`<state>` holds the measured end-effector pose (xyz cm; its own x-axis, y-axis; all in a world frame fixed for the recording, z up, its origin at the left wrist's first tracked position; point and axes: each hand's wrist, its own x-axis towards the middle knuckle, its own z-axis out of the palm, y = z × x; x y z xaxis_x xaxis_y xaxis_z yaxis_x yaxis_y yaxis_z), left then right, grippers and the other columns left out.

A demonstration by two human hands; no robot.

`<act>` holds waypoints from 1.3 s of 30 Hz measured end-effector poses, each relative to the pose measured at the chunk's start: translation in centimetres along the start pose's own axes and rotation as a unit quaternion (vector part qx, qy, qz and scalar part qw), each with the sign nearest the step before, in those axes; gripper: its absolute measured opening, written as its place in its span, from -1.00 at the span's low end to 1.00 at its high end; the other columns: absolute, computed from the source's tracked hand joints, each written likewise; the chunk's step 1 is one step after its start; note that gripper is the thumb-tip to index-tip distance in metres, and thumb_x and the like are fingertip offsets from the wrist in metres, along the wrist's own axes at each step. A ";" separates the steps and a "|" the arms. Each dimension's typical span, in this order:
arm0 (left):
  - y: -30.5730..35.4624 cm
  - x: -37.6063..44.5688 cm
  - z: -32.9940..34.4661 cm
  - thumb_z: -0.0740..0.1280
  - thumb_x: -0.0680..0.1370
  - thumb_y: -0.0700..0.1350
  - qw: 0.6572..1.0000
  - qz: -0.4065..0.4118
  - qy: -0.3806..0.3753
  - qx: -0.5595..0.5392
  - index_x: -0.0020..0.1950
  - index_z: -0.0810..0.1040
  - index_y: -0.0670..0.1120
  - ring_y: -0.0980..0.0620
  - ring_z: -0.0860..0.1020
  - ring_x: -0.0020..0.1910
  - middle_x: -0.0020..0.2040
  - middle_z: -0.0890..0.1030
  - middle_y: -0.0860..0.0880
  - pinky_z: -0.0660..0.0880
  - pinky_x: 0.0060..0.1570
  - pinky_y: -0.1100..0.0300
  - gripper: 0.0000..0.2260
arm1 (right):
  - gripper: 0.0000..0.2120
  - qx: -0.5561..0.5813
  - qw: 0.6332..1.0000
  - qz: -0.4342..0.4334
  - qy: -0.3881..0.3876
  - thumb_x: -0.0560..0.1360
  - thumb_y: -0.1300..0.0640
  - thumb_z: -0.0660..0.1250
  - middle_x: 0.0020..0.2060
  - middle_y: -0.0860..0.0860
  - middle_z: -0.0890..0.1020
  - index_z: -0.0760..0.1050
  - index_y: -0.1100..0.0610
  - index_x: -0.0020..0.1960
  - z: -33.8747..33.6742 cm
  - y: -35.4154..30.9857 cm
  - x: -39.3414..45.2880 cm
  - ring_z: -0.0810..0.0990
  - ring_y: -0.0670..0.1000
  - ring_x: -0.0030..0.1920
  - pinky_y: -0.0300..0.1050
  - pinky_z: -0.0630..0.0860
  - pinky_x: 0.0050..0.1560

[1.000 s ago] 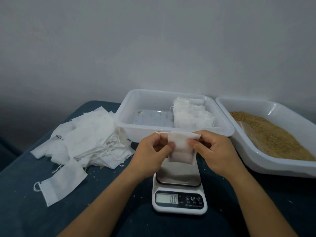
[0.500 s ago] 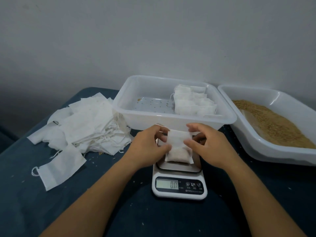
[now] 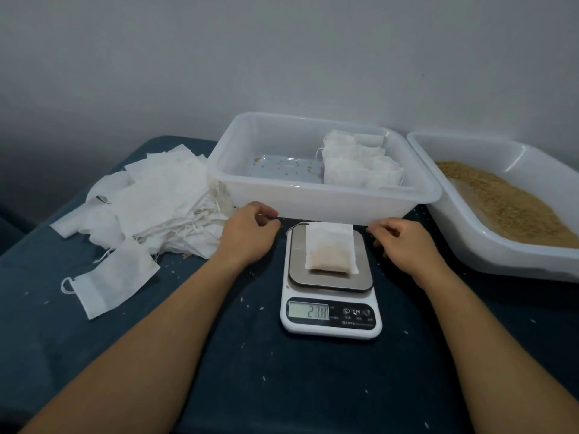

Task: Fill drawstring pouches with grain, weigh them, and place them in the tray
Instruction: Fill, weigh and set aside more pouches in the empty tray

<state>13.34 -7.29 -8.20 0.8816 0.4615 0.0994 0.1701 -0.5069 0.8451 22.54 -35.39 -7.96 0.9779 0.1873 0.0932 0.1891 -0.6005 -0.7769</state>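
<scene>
**A full pouch sits on the scale**

A plain grey wall stands behind a dark blue surface [image 3: 238, 371] with bits of grain on it. This looks like the weighing step. One filled pouch [image 3: 330, 250] lies alone on the scale [image 3: 330, 308], and the little screen shows a number. The left hand [image 3: 249, 234] and the right hand [image 3: 402, 242] rest beside the scale, one on each side. Their fingers are loosely curled and hold nothing.

Next, I think a hand must pick the pouch up gently and put it in the tray [image 3: 313, 205] just behind the scale.

The tray holds a row of filled pouches [image 3: 357, 167] on its right side. The bin [image 3: 501, 258] on the right holds brown grain [image 3: 507, 205]. A heap of empty pouches [image 3: 156, 198] lies on the left.
</scene>
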 end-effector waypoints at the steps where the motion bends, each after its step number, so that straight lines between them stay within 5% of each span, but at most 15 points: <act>1: 0.0 -0.1 0.1 0.41 0.57 -0.04 1.000 0.009 -0.003 0.015 0.03 0.60 0.11 0.24 0.57 -0.10 -0.13 0.63 0.15 0.42 -0.14 0.33 -0.93 | -0.84 -0.006 1.000 -0.004 -0.001 0.58 -0.03 0.40 -0.31 -0.22 0.69 0.67 -0.12 -0.16 0.1 0.1 0.0 0.61 -0.22 -0.35 -0.16 0.47 -0.19; 14: 0.1 -0.5 0.1 0.41 0.57 -0.05 0.998 0.028 -0.019 0.043 0.00 0.60 0.13 0.25 0.55 -0.13 -0.16 0.64 0.17 0.36 -0.18 0.40 -0.93 | -0.84 -0.024 0.999 -0.038 0.007 0.59 -0.04 0.39 -0.31 -0.21 0.69 0.64 -0.13 -0.17 0.1 -0.6 -0.4 0.63 -0.22 -0.22 -0.23 0.44 -0.18; 20: 0.2 -0.6 0.1 0.41 0.57 -0.05 0.998 0.030 -0.018 0.042 -0.02 0.59 0.15 0.27 0.55 -0.14 -0.19 0.63 0.19 0.36 -0.20 0.41 -0.92 | -0.77 -0.002 0.993 -0.119 0.001 0.64 -0.13 0.29 -0.09 -0.14 0.74 0.71 -0.12 0.02 0.5 -2.8 -1.4 0.63 -0.16 -0.03 -0.41 0.47 -0.07; 24: 0.4 -0.8 0.1 0.41 0.56 -0.06 0.999 0.032 -0.009 0.021 -0.02 0.60 0.14 0.29 0.55 -0.13 -0.18 0.62 0.20 0.37 -0.19 0.41 -0.92 | -0.74 -0.015 0.989 -0.142 -0.040 0.63 -0.16 0.26 -0.01 -0.22 0.72 0.70 -0.13 0.12 0.9 -4.6 -1.6 0.65 -0.11 0.04 -0.15 0.53 0.14; 29: 0.9 -1.1 0.1 0.42 0.57 -0.07 0.999 0.032 0.000 -0.020 -0.05 0.59 0.15 0.28 0.55 -0.13 -0.16 0.62 0.16 0.37 -0.19 0.44 -0.90 | -0.89 -0.060 0.987 -0.138 -0.058 0.57 -0.12 0.41 -0.43 -0.23 0.54 0.65 -0.15 -0.09 1.4 -5.7 -1.0 0.48 -0.15 -0.35 -0.05 0.50 -0.17; 33: 1.3 -1.4 0.2 0.40 0.57 -0.07 0.998 0.037 0.008 -0.044 -0.07 0.59 0.16 0.26 0.56 -0.16 -0.16 0.64 0.12 0.39 -0.18 0.42 -0.89 | -0.87 -0.120 0.981 -0.134 -0.076 0.58 -0.18 0.35 -0.39 -0.16 0.52 0.64 -0.22 0.04 1.4 -6.1 -0.9 0.47 -0.14 -0.31 -0.08 0.45 -0.19; 39: 2.0 -1.8 -0.1 0.39 0.58 -0.08 0.996 0.057 0.017 -0.065 -0.03 0.61 0.15 0.32 0.53 -0.17 -0.16 0.63 0.14 0.42 -0.16 0.37 -0.90 | -0.89 -0.120 0.978 -0.154 -0.068 0.54 -0.11 0.44 -0.50 -0.22 0.45 0.63 -0.18 -0.16 1.2 -6.8 -1.5 0.41 -0.16 -0.41 -0.10 0.40 -0.28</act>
<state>12.09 -9.05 -6.68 0.8765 0.4308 0.2149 0.0082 -0.4596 0.8881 19.72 -30.64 -3.60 0.8539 0.4792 0.2031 0.5036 -0.6623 -0.5547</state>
